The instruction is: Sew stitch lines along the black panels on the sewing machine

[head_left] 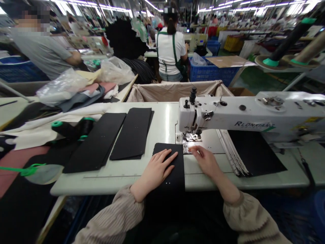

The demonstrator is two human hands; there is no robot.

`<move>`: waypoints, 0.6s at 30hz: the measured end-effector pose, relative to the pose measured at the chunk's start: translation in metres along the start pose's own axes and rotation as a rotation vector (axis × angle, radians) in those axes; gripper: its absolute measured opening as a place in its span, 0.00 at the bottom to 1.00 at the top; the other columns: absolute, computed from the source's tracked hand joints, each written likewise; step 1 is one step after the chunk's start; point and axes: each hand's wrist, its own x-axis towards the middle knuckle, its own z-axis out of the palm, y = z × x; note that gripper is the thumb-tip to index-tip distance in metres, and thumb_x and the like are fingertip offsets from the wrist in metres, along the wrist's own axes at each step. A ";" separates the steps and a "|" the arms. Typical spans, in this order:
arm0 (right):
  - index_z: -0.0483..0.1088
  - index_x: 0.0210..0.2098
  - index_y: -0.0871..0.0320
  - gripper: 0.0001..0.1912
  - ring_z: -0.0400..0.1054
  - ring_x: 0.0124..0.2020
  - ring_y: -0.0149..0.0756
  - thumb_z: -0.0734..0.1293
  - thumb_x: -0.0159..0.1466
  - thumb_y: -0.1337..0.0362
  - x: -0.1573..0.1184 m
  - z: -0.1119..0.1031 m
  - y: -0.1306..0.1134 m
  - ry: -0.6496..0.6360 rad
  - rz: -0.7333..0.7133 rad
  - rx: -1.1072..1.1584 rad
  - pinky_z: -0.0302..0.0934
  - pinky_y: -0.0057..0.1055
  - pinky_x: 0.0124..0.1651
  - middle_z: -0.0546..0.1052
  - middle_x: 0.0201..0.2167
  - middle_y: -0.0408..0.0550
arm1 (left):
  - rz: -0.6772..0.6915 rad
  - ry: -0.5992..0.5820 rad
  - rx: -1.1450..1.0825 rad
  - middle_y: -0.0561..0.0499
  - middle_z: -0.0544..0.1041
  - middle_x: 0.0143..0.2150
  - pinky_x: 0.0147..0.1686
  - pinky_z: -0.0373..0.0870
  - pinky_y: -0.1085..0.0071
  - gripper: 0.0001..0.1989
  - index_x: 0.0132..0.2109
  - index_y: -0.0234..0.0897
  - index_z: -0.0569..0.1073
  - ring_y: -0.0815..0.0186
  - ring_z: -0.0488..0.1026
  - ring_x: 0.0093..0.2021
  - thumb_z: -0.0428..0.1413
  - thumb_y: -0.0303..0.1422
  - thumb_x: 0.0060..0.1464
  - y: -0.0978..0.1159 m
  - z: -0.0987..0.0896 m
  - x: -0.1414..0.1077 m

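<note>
Black panel (169, 166) lies under the open left hand (156, 169), open right hand (205, 161) beside it.

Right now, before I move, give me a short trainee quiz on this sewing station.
1. True or false: the left hand lies flat on a black panel.
2. Which is nearer the presser foot of the sewing machine, the left hand or the right hand?
3. How many piles of black panels lie on the table to the left of the machine?

Key: 1. True. 2. The right hand. 3. Two.
</note>
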 end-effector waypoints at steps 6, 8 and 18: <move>0.62 0.64 0.43 0.27 0.75 0.45 0.40 0.58 0.66 0.66 0.002 0.003 0.016 -0.171 -0.240 -0.866 0.70 0.33 0.38 0.65 0.65 0.40 | 0.084 -0.029 -0.050 0.46 0.60 0.69 0.68 0.47 0.52 0.26 0.68 0.44 0.59 0.53 0.52 0.70 0.49 0.41 0.66 -0.003 0.001 0.033; 0.62 0.64 0.46 0.27 0.75 0.45 0.40 0.58 0.66 0.66 0.003 0.004 0.018 -0.136 -0.243 -0.908 0.70 0.33 0.37 0.66 0.65 0.41 | 0.093 -0.039 -0.070 0.46 0.58 0.70 0.69 0.45 0.54 0.26 0.68 0.41 0.59 0.55 0.50 0.71 0.49 0.41 0.66 -0.005 0.004 0.045; 0.60 0.65 0.44 0.26 0.76 0.42 0.38 0.56 0.69 0.62 0.003 0.006 0.023 -0.080 -0.229 -0.937 0.69 0.32 0.34 0.66 0.64 0.42 | 0.094 -0.041 -0.113 0.48 0.56 0.71 0.70 0.42 0.54 0.28 0.69 0.44 0.57 0.56 0.48 0.72 0.50 0.43 0.65 -0.004 0.005 0.065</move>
